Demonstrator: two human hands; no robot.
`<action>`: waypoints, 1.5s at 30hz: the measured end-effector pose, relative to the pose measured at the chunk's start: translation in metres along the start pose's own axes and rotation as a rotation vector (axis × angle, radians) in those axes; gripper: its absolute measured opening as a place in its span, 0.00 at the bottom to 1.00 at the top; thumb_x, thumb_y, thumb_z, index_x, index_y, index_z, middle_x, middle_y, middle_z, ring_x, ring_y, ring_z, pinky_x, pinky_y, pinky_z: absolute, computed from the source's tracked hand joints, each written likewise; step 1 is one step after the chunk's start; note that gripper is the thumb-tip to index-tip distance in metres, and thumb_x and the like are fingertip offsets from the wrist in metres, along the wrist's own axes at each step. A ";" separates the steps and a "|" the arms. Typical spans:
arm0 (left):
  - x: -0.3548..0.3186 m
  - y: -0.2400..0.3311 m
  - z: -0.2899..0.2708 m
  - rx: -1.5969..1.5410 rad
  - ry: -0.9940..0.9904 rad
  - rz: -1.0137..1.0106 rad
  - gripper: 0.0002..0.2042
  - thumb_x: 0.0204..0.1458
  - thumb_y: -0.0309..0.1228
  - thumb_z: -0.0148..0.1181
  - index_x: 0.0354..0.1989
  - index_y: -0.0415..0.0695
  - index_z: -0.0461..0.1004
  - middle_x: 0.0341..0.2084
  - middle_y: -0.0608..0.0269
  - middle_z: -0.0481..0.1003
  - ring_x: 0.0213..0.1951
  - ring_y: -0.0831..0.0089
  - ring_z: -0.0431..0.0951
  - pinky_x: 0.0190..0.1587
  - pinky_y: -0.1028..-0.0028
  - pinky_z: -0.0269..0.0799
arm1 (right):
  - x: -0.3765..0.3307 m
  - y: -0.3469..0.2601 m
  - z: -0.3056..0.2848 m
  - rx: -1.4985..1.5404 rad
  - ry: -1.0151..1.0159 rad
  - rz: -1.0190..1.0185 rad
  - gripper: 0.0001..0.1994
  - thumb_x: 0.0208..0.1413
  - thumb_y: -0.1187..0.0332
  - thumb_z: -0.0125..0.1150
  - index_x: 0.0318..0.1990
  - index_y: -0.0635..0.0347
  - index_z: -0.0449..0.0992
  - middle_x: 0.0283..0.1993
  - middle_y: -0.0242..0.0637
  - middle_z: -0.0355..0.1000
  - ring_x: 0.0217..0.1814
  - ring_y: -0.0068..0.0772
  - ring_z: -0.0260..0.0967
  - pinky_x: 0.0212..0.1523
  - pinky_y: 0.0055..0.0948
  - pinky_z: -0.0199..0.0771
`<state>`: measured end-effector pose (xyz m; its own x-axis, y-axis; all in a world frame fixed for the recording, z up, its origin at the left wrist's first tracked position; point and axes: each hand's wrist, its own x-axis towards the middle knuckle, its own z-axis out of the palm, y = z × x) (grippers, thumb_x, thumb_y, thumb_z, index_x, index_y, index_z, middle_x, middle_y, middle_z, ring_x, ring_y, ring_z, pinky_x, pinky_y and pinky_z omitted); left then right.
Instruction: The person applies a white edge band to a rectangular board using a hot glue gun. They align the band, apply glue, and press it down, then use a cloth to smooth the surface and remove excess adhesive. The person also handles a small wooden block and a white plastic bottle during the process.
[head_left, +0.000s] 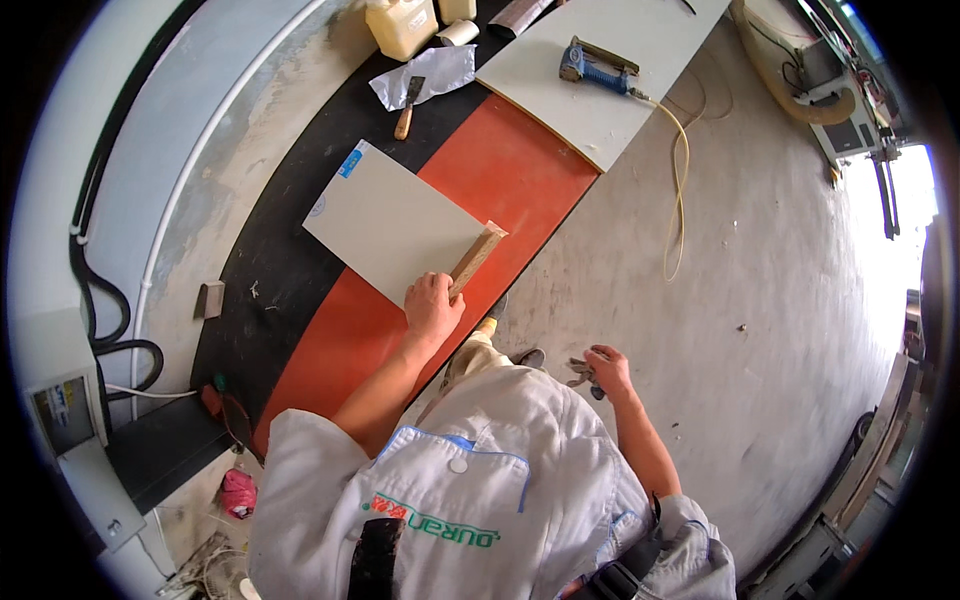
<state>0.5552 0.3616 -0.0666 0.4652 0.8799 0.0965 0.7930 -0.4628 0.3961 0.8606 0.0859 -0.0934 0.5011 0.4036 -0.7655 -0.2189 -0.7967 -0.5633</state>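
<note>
Left hand (434, 305) grips wood strip (478, 258) along panel (395, 222) edge; right hand (608, 370) is closed around unidentified greyish item (579, 374).

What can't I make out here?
All in the head view:
Panel's near corner: covered by the left hand.
Small thing in the right hand: too small to identify.
Board under the blue tool: far end cut off by the upper edge.
</note>
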 end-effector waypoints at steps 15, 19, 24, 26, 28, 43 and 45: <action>-0.001 -0.010 -0.031 -0.248 0.067 -0.126 0.11 0.53 0.33 0.70 0.38 0.44 0.74 0.32 0.59 0.76 0.35 0.57 0.77 0.40 0.56 0.73 | -0.051 0.153 -0.087 -0.208 0.211 0.335 0.22 0.50 0.66 0.75 0.53 0.66 0.83 0.42 0.41 0.84 0.40 0.30 0.80 0.41 0.30 0.79; 0.017 -0.014 -0.012 -0.309 0.166 -0.085 0.11 0.53 0.29 0.70 0.42 0.44 0.76 0.33 0.59 0.76 0.37 0.58 0.77 0.42 0.60 0.73 | -0.085 0.137 -0.079 -0.363 0.271 0.255 0.20 0.46 0.72 0.76 0.50 0.63 0.83 0.33 0.36 0.81 0.32 0.28 0.76 0.33 0.35 0.79; 0.081 0.026 0.024 -0.506 0.185 0.133 0.09 0.57 0.24 0.65 0.43 0.40 0.73 0.37 0.57 0.74 0.40 0.60 0.75 0.45 0.61 0.73 | -0.097 0.145 -0.092 -0.429 0.264 0.226 0.26 0.48 0.61 0.71 0.59 0.49 0.82 0.53 0.46 0.82 0.54 0.46 0.81 0.55 0.38 0.82; 0.113 0.110 0.007 -0.680 0.106 0.184 0.08 0.58 0.23 0.62 0.43 0.39 0.72 0.36 0.59 0.73 0.38 0.65 0.73 0.42 0.66 0.73 | -0.084 0.135 -0.100 -0.283 0.301 0.240 0.27 0.48 0.59 0.70 0.60 0.47 0.81 0.56 0.45 0.81 0.58 0.47 0.79 0.59 0.39 0.80; 0.127 0.173 0.005 -0.820 0.038 0.243 0.06 0.57 0.21 0.63 0.41 0.40 0.75 0.36 0.61 0.73 0.36 0.69 0.74 0.39 0.69 0.74 | -0.070 0.131 -0.107 -0.241 0.329 0.169 0.28 0.48 0.59 0.70 0.60 0.47 0.81 0.56 0.45 0.81 0.59 0.48 0.78 0.60 0.39 0.79; -0.027 0.731 -0.199 -2.004 -0.734 2.557 0.12 0.51 0.13 0.56 0.23 0.47 0.71 0.25 0.65 0.74 0.28 0.73 0.77 0.24 0.70 0.69 | -0.111 0.422 -0.279 0.287 0.804 0.551 0.27 0.41 0.60 0.74 0.54 0.51 0.84 0.48 0.44 0.84 0.48 0.43 0.83 0.52 0.37 0.83; -0.047 0.769 -0.174 -2.250 -0.331 2.468 0.12 0.50 0.12 0.56 0.25 0.47 0.72 0.25 0.68 0.73 0.27 0.76 0.77 0.24 0.70 0.70 | -0.119 0.447 -0.314 0.439 0.880 0.571 0.27 0.40 0.62 0.74 0.53 0.54 0.84 0.46 0.45 0.84 0.45 0.41 0.83 0.49 0.36 0.83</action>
<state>1.0751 -0.0172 0.3922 -0.4535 0.0415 0.8903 -0.6261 0.6961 -0.3513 0.9663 -0.4595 -0.1565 0.6105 -0.5619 -0.5582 -0.7911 -0.4667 -0.3954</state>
